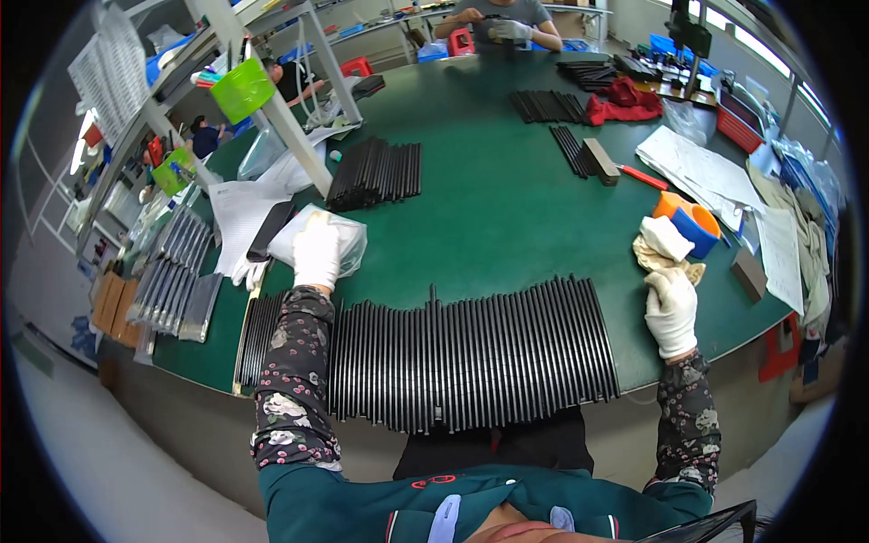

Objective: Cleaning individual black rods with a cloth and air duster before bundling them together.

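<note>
My left hand (317,253), in a white glove, is at a clear plastic bag (353,246) on the left of the green table. Its fingers look closed on the bag, though white on white blurs their tips. My right hand (672,312), gloved too, has curled fingers against a crumpled beige cloth (654,257) on the right. A white wad (667,237) lies on that cloth. In front of me a wide row of thin black rods (471,353) lies side by side along the near edge, one rod standing out farther than its neighbours. My left forearm passes over the row.
More black rods (376,172) are piled beyond my left hand. Orange and blue tape rolls (692,226), a brown block (749,274) and papers (701,172) lie right. A shelf post (294,136) rises at left. Across the table another person (507,27) works.
</note>
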A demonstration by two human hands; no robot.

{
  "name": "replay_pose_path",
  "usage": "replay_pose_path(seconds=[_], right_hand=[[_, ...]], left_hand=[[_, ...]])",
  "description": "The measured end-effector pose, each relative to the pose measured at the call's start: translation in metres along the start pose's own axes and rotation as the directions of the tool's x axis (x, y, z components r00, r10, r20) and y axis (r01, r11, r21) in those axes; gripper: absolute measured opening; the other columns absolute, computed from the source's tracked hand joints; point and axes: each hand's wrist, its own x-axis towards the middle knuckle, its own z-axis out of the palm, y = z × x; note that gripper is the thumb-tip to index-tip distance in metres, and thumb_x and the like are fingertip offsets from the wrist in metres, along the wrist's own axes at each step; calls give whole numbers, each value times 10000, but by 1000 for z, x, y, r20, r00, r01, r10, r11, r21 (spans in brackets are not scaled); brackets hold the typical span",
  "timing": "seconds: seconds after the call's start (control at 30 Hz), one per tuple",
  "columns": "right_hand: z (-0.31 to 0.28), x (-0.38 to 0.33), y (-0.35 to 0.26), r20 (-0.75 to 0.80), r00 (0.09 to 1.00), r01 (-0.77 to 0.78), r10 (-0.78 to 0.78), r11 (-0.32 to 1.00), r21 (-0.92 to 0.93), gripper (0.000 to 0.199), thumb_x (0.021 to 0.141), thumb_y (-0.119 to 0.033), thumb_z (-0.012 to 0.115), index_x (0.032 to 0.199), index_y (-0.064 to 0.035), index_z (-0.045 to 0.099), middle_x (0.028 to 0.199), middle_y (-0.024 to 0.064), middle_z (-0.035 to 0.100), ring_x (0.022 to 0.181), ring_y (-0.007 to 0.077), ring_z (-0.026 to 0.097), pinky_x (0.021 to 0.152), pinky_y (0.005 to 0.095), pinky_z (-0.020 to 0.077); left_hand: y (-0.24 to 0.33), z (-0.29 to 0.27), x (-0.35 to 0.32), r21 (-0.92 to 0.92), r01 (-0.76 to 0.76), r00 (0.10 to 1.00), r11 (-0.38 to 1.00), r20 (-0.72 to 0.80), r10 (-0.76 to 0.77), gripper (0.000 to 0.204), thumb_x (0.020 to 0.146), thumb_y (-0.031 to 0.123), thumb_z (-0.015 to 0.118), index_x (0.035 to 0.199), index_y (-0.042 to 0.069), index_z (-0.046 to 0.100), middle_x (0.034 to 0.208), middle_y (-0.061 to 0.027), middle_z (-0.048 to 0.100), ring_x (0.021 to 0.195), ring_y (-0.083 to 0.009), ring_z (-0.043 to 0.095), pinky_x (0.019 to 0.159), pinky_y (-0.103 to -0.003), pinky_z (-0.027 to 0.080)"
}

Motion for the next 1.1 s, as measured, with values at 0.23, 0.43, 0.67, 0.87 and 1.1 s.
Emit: replay_pose_path(seconds=[0.23, 0.43, 0.67, 0.87, 1.1], right_hand=[[-2, 8, -1, -39, 999, 8, -7, 1000, 24, 162, 690, 51, 591, 798, -69, 601, 762, 90, 592, 753, 286, 596, 685, 371, 491], [4, -1, 9, -66, 998, -21, 24, 999, 47, 157, 703, 34, 616, 803, -86, 608, 754, 75, 585, 739, 275, 598, 663, 371, 495], [14, 0, 8, -80, 997, 17, -9, 996, 87, 149, 713, 20, 611, 815, -88, 614, 748, 98, 586, 719, 299, 603, 657, 392, 493], [5, -8, 10, -30, 999, -26, 29, 993, 113, 156, 737, 66, 591, 839, -51, 611, 787, 129, 602, 756, 321, 611, 702, 375, 494], [-8, 3, -8, -72, 991, -93, 117, 956, 279, 334, 738, 34, 641, 1066, -27, 620, 1014, 144, 643, 965, 311, 631, 866, 356, 492]], left_hand=[[-25, -31, 29, 68, -95, 987, 993, 137, 85, 133, 706, 84, 616, 775, 62, 727, 1218, -106, 633, 1017, -297, 637, 878, -365, 501], [-9, -39, 44, 63, -64, 997, 996, 39, 62, 91, 751, 102, 658, 816, 70, 713, 1055, -84, 675, 928, -300, 641, 849, -364, 498], [-27, -42, 64, -313, 164, 986, 935, 43, -159, 200, 778, 231, 710, 893, 69, 730, 866, -102, 714, 858, -282, 679, 816, -362, 514], [-5, -80, 89, -735, 130, 915, 666, -169, -366, 234, 836, 233, 669, 865, 1, 679, 770, -118, 677, 739, -190, 625, 716, -321, 488], [89, -171, 54, -943, -151, 980, 295, -182, -80, 252, 995, 261, 504, 955, 50, 636, 794, -29, 632, 719, -92, 569, 688, -243, 445]])
